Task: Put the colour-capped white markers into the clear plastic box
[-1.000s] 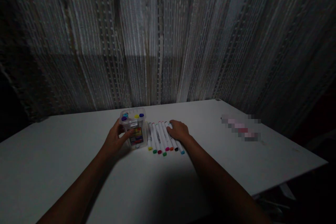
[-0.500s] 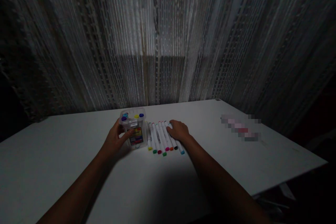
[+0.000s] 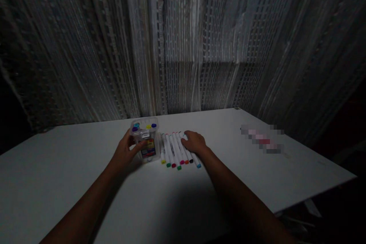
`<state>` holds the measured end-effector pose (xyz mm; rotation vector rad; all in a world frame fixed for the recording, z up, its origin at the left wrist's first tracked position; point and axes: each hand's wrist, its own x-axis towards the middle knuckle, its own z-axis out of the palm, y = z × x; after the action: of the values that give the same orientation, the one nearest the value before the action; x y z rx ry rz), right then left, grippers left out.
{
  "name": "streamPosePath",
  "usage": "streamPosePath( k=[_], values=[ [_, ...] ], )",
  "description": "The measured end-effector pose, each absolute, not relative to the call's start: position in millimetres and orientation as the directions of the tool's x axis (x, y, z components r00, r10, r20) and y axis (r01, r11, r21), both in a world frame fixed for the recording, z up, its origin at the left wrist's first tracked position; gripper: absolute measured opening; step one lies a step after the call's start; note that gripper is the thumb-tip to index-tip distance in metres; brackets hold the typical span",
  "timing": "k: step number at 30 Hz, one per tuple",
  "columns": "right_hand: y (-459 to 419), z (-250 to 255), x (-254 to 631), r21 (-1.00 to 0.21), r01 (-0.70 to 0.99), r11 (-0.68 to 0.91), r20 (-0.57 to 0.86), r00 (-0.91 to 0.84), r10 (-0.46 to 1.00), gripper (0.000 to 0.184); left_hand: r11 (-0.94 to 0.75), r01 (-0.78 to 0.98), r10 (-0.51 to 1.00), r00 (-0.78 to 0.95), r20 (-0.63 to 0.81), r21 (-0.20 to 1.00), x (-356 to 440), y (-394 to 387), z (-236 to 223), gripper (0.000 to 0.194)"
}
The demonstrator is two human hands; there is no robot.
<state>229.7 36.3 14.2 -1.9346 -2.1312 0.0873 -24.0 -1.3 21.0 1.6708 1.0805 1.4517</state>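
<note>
The left hand (image 3: 124, 151), fingers clamped on a clear box (image 3: 150, 148), seemingly steadies it on a table (image 3: 71, 160); the right hand (image 3: 196, 142), finger closure unclear, touches markers (image 3: 176, 152) alongside. Lifting one would call for a pinch.

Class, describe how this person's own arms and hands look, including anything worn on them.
The left grip and right grip are bare hands, without gloves. The left forearm and right forearm taper towards the wrists; no sleeve, watch or bracelet shows. Some fingers are hidden and the light is dim, so rings cannot be ruled out.
</note>
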Motion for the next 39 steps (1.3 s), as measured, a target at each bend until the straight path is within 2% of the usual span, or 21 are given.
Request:
streamPosePath(
  k=[7,39],
  values=[
    [36.1,13.7,229.1,-0.230,0.968,0.100,0.155,-0.066,0.986,0.042,-0.438,0.144,0.898,0.027,0.439,0.887,-24.6,0.1,18.7,0.055],
    [37.4,11.5,228.7,-0.215,0.971,0.102,0.155,-0.069,0.986,0.038,-0.433,0.157,0.901,0.034,0.433,0.888,-24.5,-0.5,19.9,0.056]
  ],
)
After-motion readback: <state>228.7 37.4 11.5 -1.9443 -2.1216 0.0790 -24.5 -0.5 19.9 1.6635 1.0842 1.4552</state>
